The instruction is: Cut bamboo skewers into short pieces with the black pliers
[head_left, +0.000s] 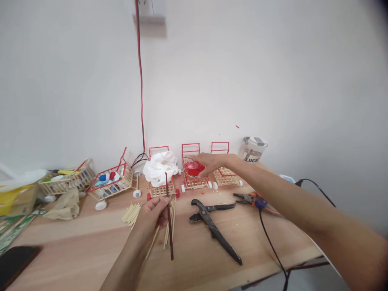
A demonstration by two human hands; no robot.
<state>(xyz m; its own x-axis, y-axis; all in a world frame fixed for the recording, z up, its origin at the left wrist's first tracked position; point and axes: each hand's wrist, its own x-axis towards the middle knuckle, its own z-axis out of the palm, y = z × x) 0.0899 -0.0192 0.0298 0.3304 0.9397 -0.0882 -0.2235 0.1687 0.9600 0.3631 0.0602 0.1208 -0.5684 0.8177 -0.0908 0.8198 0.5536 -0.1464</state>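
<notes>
My left hand [156, 210] is closed on a thin dark reddish-brown stick [169, 232], held nearly upright over the table. My right hand [210, 163] reaches forward and grips a small dish of red paint [194, 169], its fingers along the far side and the thumb nearer. The dish is in the basket of a little stick-built cart [195, 184] with red trim and white wheels. Pale sticks [172, 226] lie under my left hand, and a shorter bundle [131, 214] is left of it. White crumpled tissue [161, 166] sits in the neighbouring cart [162, 190].
A third cart [226, 177] stands right, before a lidded plastic jar [254, 149]. Black cutters [212, 226] and pliers [245, 198] lie on the table [188, 270]. Leftward are carts with bottle caps [110, 182] and tools [68, 178], brown paper [65, 206], and a phone [18, 262].
</notes>
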